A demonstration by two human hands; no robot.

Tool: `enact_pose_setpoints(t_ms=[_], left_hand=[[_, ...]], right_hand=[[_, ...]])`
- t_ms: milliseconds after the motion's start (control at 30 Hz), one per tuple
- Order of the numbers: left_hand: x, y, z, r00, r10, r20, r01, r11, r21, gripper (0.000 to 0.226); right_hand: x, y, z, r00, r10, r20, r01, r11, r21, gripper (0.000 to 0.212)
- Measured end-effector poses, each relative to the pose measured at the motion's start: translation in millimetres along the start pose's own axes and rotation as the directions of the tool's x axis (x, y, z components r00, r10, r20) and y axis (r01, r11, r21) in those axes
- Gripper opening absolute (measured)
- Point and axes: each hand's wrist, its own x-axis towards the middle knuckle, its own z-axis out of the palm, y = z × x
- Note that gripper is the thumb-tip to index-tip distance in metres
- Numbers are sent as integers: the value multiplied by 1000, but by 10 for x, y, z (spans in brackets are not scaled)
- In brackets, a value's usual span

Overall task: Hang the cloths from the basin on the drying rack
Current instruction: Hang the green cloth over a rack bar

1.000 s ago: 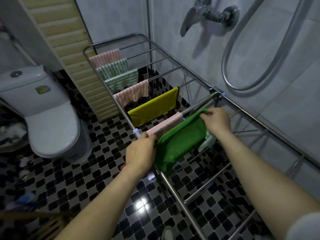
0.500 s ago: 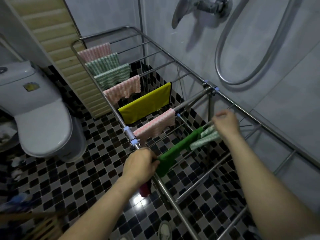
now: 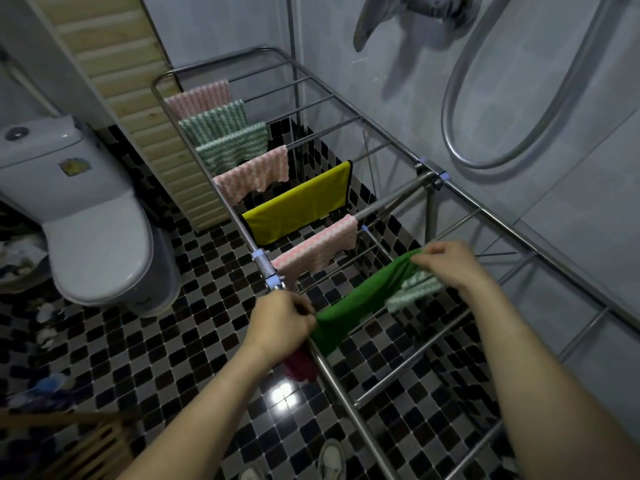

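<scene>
A steel drying rack (image 3: pixel 491 216) runs along the tiled wall. Several cloths hang on its far rungs: pink wavy, green wavy, a yellow cloth (image 3: pixel 298 209) and another pink wavy cloth (image 3: pixel 315 251). A green cloth (image 3: pixel 360 303) stretches across a near rung between my hands. My left hand (image 3: pixel 280 323) grips its near end at the rack's side rail, with a dark red cloth (image 3: pixel 301 367) hanging below that hand. My right hand (image 3: pixel 450 268) pinches the green cloth's far end and also holds a green-and-white wavy cloth (image 3: pixel 414 289). The basin is not in view.
A white toilet (image 3: pixel 93 223) stands at the left on the black-and-white checkered floor. A shower hose (image 3: pixel 519 116) and tap hang on the right wall. A wooden louvred panel (image 3: pixel 131 88) rises behind the rack. A wooden slatted thing (image 3: pixel 69 445) sits at lower left.
The green cloth was bunched up higher between my hands; both hands have lowered it and drawn it out along a near rung. My view has tilted down.
</scene>
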Motion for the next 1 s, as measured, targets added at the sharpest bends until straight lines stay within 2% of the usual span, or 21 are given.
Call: enact_pose_setpoints(t_ms=[67, 133, 167, 233, 333, 500, 633, 700, 800, 867, 933, 1000], left_hand=[[36, -34, -87, 989, -110, -98, 83, 966, -245, 14], [73, -69, -139, 976, -148, -162, 88, 940, -329, 13], [84, -73, -154, 977, -134, -164, 83, 955, -285, 13], [101, -93, -150, 986, -58, -155, 48, 996, -73, 19], [109, -133, -105, 983, 90, -162, -60, 981, 182, 20], [82, -126, 27, 988, 134, 82, -151, 953, 263, 17], [111, -111, 0, 973, 141, 181, -184, 952, 246, 18], [68, -109, -20, 968, 188, 164, -231, 922, 310, 18], [-68, -83, -26, 938, 330, 107, -340, 815, 469, 19], [-139, -63, -6, 917, 372, 146, -393, 773, 499, 25], [-131, -72, 3, 921, 343, 186, -390, 795, 465, 36], [-76, -101, 15, 941, 297, 161, -337, 855, 394, 32]], right_hand=[[103, -67, -109, 1000, 0, -28, 4, 991, 135, 9], [259, -86, -133, 994, 4, -108, 14, 986, 166, 13], [337, -69, -112, 988, -1, -152, 22, 990, 137, 15], [451, 0, -55, 980, 2, -197, 8, 999, 50, 16], [474, 44, 9, 983, -24, -182, 4, 994, -109, 15], [418, -11, 25, 979, -147, -144, 79, 915, -396, 15], [414, -84, -9, 973, -187, -132, 87, 836, -541, 21], [386, -149, -13, 965, -222, -142, 96, 798, -595, 20], [366, -224, 16, 937, -311, -157, 146, 761, -632, 21], [385, -233, 34, 929, -338, -152, 183, 776, -604, 25], [404, -211, 41, 937, -313, -153, 175, 803, -570, 34], [396, -165, 21, 938, -288, -194, 151, 841, -520, 32]])
